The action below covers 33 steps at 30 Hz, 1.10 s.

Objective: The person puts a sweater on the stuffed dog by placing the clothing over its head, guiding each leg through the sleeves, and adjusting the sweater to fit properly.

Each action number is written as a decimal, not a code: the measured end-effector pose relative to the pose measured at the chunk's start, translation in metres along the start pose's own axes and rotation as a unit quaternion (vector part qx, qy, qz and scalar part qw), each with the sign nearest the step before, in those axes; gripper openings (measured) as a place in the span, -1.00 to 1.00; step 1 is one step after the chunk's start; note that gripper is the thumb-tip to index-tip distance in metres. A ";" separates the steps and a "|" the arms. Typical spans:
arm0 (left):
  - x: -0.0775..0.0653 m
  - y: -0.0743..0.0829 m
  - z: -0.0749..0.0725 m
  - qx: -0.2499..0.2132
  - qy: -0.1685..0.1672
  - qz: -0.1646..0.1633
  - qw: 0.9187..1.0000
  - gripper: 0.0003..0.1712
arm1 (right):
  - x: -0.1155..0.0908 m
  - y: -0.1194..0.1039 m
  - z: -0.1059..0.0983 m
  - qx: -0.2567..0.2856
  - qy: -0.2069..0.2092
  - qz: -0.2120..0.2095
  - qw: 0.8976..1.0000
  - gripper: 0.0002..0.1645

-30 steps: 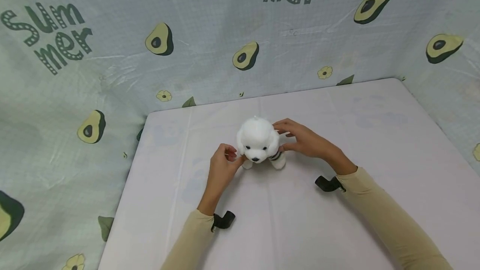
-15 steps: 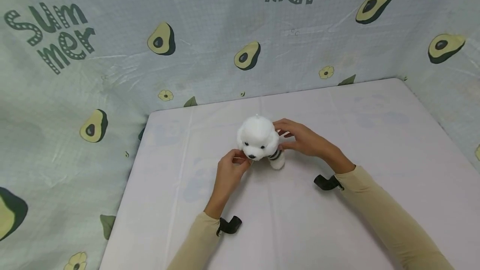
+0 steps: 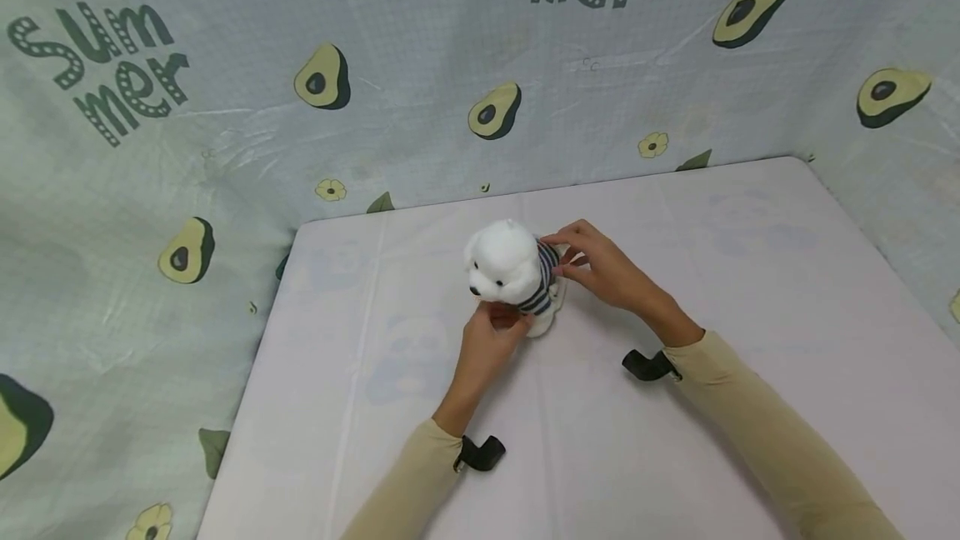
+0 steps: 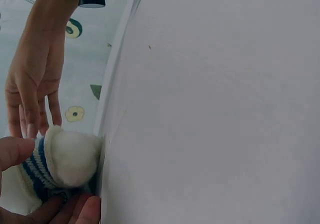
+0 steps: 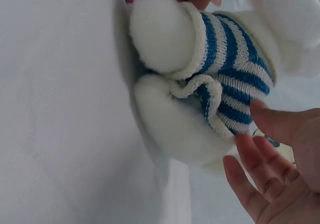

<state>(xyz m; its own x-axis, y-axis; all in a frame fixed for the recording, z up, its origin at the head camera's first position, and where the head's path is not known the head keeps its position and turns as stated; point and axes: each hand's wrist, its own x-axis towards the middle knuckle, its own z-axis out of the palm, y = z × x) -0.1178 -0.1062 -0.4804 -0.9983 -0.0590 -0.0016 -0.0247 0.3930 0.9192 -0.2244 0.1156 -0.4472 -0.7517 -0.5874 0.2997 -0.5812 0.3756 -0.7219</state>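
Note:
A white plush dog (image 3: 504, 257) in a blue-and-white striped knit sweater (image 5: 240, 84) is on the table, its head turned toward the left. My left hand (image 3: 480, 352) holds it low at the front, the thumb above the foreleg and the other fingers tucked beneath, as the left wrist view shows. From the other side my right hand (image 3: 611, 273) pinches the sweater near its rear hem with thumb and fingertips. The right wrist view shows the dog's white hind part (image 5: 175, 124) below the hem. Part of the left fingers is hidden behind the toy.
A pale cloth covers the table (image 3: 637, 440). Behind it and along both sides hangs a light curtain (image 3: 412, 32) printed with avocados, flowers and lettering. Black wrist cameras (image 3: 483, 452) sit at both beige sleeves (image 3: 772, 432).
The plush dog has swung from facing me to facing left, baring its striped side. My left hand has slid right, under its chin; the right hand has shifted slightly up along its back.

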 end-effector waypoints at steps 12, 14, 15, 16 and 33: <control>0.012 0.005 0.017 -0.009 0.012 0.000 1.000 -0.45 | 0.014 0.001 0.006 0.002 0.043 0.064 0.997 -0.55; 0.013 0.005 0.014 -0.004 0.007 0.004 1.000 -0.49 | 0.015 0.000 0.007 -0.001 0.048 0.066 0.997 -0.56; 0.014 0.005 0.013 0.001 0.002 0.004 1.000 -0.51 | 0.015 0.000 0.007 -0.004 0.052 0.068 0.996 -0.56; 0.014 0.004 0.011 0.005 -0.005 0.006 1.000 -0.52 | 0.015 -0.001 0.007 -0.009 0.057 0.071 0.996 -0.57; 0.017 0.003 -0.017 0.000 -0.100 0.012 0.995 -0.33 | 0.022 -0.022 0.007 -0.108 0.040 0.118 0.986 -0.67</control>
<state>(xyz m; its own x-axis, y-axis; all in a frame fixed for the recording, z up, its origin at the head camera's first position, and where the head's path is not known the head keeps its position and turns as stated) -0.1339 -0.1212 -0.4708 -0.9894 0.1336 -0.0574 -0.0003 0.3929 0.9196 -0.2256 0.0898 -0.4286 -0.8913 -0.4102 0.1932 -0.4332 0.6446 -0.6299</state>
